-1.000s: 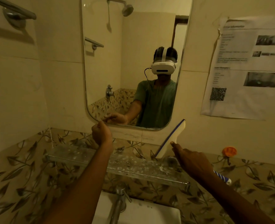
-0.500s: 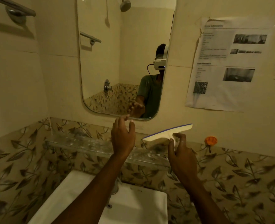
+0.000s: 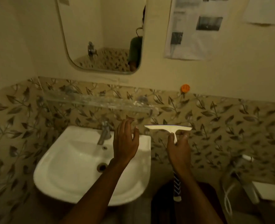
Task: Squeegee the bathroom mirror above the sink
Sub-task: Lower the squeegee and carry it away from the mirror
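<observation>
The rounded mirror [image 3: 104, 29] hangs on the wall at upper centre, above a white sink [image 3: 72, 167]. My right hand [image 3: 178, 151] is shut on the neck of a white squeegee [image 3: 167, 127], its blade level in front of the leaf-patterned tiles, well below the mirror. The squeegee's blue-and-white handle sticks out under my wrist. My left hand [image 3: 125, 143] hovers open over the sink's right rim, fingers spread, holding nothing, a short way left of the blade.
A glass shelf [image 3: 91, 101] runs along the wall between mirror and sink. The tap [image 3: 105, 131] stands at the sink's back. An orange hook [image 3: 185, 88] and taped papers [image 3: 196, 28] are on the right wall. A hose fitting [image 3: 244, 160] is at lower right.
The view has tilted down, so the mirror sits higher in frame. Both hands have dropped from mirror level to sink level. The squeegee blade turned from slanted to level.
</observation>
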A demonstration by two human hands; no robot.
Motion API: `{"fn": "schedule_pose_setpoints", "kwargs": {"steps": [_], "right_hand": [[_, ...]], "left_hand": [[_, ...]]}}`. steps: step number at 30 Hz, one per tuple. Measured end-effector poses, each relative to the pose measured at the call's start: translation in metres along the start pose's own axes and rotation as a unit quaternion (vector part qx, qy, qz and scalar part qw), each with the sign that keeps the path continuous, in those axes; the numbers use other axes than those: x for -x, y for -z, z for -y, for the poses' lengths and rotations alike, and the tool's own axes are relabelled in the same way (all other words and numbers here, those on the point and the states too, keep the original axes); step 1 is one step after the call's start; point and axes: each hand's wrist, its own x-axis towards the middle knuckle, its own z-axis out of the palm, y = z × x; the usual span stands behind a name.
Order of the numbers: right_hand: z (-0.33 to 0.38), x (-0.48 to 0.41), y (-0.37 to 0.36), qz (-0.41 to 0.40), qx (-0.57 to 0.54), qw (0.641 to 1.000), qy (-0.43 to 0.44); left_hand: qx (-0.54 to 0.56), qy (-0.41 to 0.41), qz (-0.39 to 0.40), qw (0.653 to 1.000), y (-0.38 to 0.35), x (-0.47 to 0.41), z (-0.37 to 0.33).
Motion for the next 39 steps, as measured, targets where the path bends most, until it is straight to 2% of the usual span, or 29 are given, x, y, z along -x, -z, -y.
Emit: {"fn": "schedule_pose_setpoints", "kwargs": {"steps": [6,13,17,20,25,28,31,39], "right_hand": [[-0.059,0.053,0.046,-0.004,-0.034,0.994,-0.108],[-0.145,0.071,0.103,-0.014,0.006,0.981,-0.191],[-0.208,0.057,0.132,-0.022,0.034,0.974,-0.224],[-0.263,0.039,0.143,0.004,0.064,0.964,-0.257],[-0.344,-0.002,0.133,0.075,0.107,0.952,-0.277],[-0.395,-0.025,0.115,0.097,0.135,0.944,-0.286],[-0.446,-0.038,0.091,0.123,0.159,0.935,-0.293],[-0.559,-0.042,0.041,0.130,0.233,0.928,-0.260]], "left_hand": [[-0.027,0.007,0.063,0.998,-0.018,0.094,-0.022],[-0.072,0.001,0.149,0.986,-0.069,0.171,-0.054],[-0.077,0.028,0.205,0.975,-0.127,0.213,-0.071],[-0.096,0.056,0.241,0.964,-0.180,0.242,-0.081],[-0.114,0.093,0.291,0.945,-0.272,0.259,-0.078],[-0.132,0.086,0.301,0.941,-0.316,0.271,-0.063],[-0.121,0.114,0.312,0.935,-0.353,0.284,-0.041],[-0.108,0.167,0.324,0.925,-0.416,0.333,0.007]]}}
